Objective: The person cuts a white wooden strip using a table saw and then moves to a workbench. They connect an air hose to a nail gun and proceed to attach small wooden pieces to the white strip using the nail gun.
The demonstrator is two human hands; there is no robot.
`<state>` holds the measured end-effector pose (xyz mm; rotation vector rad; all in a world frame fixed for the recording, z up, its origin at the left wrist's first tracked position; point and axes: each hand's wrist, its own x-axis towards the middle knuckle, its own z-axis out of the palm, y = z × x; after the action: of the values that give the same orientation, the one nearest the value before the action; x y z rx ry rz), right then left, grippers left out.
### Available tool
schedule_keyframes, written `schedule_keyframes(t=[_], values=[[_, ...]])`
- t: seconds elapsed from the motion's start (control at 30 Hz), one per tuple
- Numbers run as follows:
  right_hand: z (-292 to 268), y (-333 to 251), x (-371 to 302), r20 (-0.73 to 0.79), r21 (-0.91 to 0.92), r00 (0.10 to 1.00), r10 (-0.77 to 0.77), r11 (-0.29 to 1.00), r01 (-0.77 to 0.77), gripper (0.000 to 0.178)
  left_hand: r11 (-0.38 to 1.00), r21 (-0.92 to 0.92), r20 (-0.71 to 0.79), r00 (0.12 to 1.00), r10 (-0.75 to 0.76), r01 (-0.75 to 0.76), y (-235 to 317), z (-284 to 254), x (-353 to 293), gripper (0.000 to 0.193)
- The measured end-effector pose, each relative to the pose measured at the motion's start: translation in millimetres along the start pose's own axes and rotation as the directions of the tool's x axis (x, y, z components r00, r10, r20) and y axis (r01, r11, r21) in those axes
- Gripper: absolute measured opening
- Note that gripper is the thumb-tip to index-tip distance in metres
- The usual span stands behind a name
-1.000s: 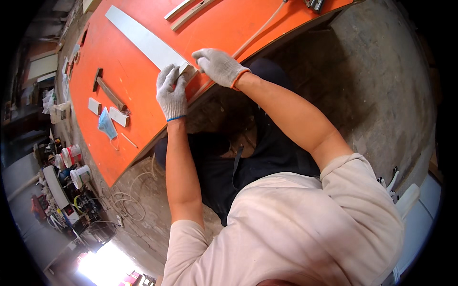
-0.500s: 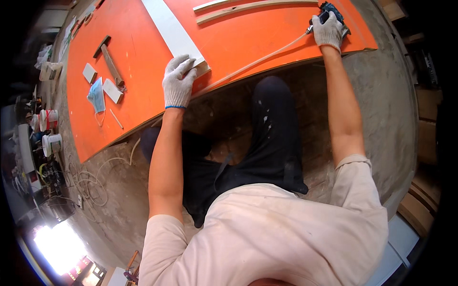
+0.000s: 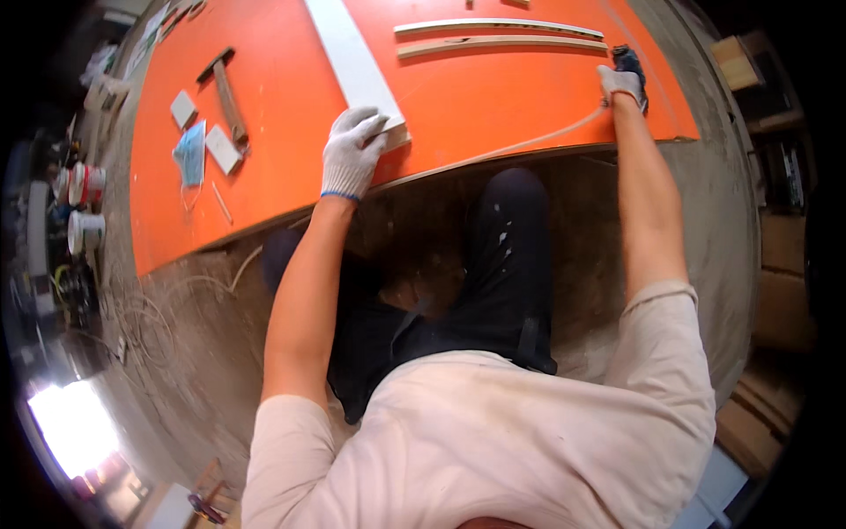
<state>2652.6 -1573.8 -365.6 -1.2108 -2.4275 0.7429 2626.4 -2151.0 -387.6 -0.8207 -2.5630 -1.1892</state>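
My left hand, in a white knit glove with a blue cuff edge, grips the near end of a long white board. Its thumb and fingers are closed over the end, where a bare wood piece shows underneath. Out at the right of the orange tabletop, my gloved right hand is closed on a dark air nail gun. A pale air hose runs leftward from the gun along the table's near edge. The right fingertips are partly hidden.
Two thin wood strips lie beyond the hose. On the left are a hammer, small white blocks, a blue face mask and a thin stick. White buckets and coiled hose are on the floor.
The whole view has shifted, so the tabletop sits lower and further right in the picture. The nail gun and right hand have turned slightly; the left hand keeps its hold on the board.
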Motion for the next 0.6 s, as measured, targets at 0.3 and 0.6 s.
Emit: schedule_keyframes(t=[0.3, 0.6], values=[[-150, -78, -196, 0.348, 0.839, 0.919, -0.188, 0.499, -0.215, 0.028, 0.996, -0.088, -0.025, 1.0, 0.009, -0.011, -7, 11, 1, 0.03], [-113, -160, -324, 0.752, 0.524, 0.586, -0.302, 0.813, -0.253, 0.028, 0.998, -0.07, -0.022, 1.0, -0.001, -0.001, -4, 13, 3, 0.03]])
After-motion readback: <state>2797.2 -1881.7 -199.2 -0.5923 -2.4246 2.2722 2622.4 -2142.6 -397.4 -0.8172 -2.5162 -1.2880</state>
